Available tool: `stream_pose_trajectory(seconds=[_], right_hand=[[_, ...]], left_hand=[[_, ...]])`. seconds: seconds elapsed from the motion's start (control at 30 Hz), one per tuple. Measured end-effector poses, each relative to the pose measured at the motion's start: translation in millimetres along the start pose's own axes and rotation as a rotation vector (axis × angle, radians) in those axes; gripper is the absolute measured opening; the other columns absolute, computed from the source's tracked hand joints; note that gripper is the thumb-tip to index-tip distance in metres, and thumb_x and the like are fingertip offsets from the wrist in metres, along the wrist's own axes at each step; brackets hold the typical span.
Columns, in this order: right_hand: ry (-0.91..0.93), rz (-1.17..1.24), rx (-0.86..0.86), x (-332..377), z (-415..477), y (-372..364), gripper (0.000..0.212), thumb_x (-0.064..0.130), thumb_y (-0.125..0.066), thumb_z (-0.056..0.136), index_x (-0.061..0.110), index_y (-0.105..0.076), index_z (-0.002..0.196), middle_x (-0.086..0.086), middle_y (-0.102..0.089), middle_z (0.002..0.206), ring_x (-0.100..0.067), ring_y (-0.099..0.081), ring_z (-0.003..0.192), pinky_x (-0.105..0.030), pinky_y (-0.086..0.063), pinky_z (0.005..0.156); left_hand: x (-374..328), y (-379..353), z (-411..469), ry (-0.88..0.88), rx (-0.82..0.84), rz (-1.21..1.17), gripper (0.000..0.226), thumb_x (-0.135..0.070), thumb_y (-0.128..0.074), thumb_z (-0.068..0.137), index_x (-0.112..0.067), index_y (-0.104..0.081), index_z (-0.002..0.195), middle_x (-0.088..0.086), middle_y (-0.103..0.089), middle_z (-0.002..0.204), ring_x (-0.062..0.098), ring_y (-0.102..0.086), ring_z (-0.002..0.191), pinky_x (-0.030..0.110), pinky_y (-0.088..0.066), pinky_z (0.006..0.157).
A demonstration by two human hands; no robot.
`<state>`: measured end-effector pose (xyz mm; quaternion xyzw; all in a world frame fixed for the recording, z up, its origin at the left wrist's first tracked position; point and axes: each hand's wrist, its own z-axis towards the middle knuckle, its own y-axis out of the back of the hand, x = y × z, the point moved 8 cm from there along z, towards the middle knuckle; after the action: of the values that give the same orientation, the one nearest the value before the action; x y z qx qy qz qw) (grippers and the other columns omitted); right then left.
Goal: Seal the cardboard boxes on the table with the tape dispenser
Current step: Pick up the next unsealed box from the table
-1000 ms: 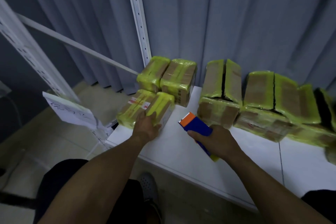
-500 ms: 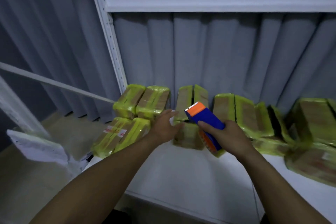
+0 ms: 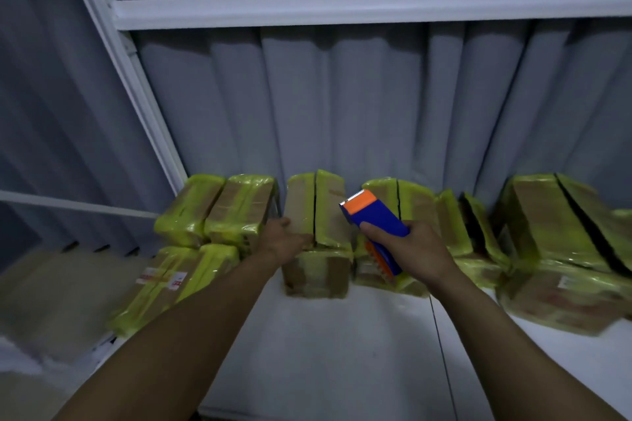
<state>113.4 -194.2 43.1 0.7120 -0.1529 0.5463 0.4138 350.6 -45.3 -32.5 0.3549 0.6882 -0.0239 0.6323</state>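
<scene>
Several cardboard boxes wrapped in yellow-green tape stand stacked along the back of the white table (image 3: 342, 352). My left hand (image 3: 282, 241) grips the lower left edge of an upright box (image 3: 301, 202) that sits on top of a flat box (image 3: 318, 272) in the middle stack. My right hand (image 3: 415, 249) holds the blue tape dispenser (image 3: 379, 229) by its body, its orange toothed end pointing up and left, just right of that upright box and in front of the neighbouring box (image 3: 410, 202).
A stack of taped boxes (image 3: 215, 212) lies at the table's left end, more boxes (image 3: 561, 249) at the right. A white shelf post (image 3: 136, 79) and crossbar (image 3: 342, 8) stand before a grey curtain. The floor drops away beyond the table's left edge.
My left hand left the boxes at the left end and took hold of the upright box in the middle stack. The dispenser rose and shifted right; my view tilted upward.
</scene>
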Motion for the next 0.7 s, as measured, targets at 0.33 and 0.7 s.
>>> stream_pose_trajectory(seconds=[0.33,0.7], right_hand=[[0.055,-0.004,0.075,18.1,-47.5,-6.7,0.04,0.054,-0.08,0.082,0.017,-0.067,0.073,0.008,-0.064,0.055,-0.001,-0.062,0.048,-0.013,-0.043,0.046],[0.084,-0.171,0.024,18.8,-73.6,-2.7,0.057,0.065,-0.081,0.073,0.009,-0.067,0.072,-0.001,-0.068,0.066,-0.015,-0.066,0.063,-0.026,-0.046,0.057]], left_hand=[[6.6,22.4,-106.0,0.028,0.127,0.262,0.044,-0.045,-0.066,0.074,-0.02,-0.056,0.109,-0.001,-0.061,0.109,0.026,-0.062,0.105,0.042,-0.053,0.094],[-11.7,23.8,-153.7,-0.466,0.192,0.729,0.054,-0.032,-0.074,0.08,-0.024,-0.06,0.131,0.007,-0.056,0.133,0.026,-0.052,0.127,0.028,-0.042,0.104]])
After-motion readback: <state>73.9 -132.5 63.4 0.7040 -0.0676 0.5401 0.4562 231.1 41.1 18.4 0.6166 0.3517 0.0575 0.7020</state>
